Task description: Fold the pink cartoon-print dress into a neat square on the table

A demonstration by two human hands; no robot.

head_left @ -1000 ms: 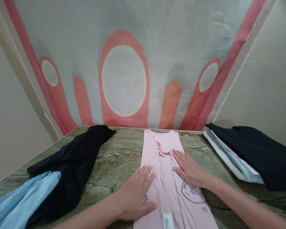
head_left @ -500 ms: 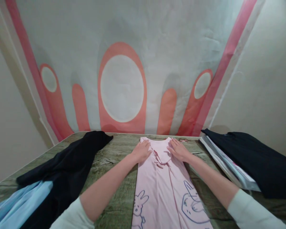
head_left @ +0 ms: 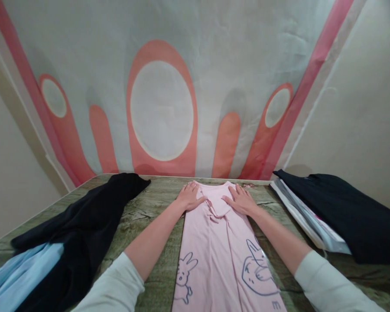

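A pink garment with blue rabbit drawings lies lengthwise on the wood-patterned table, its neckline at the far end and its lower part cut off by the frame. My left hand presses flat on its left shoulder, fingers stretched out. On the opposite shoulder rests my right hand, with fingers spread and thumb pointing inward. Between the two hands the cloth is bunched in small folds below the neckline, and long creases run down the middle.
To the left, a rumpled black garment lies against light blue cloth. At right stands a stack of folded clothes topped by a black garment. The table ends at a wall with a pink and white pattern.
My hands have spread out more on the shoulders of the pink garment, thumbs now pointing inward. The view has tilted slightly down, and more of the garment's lower part shows.
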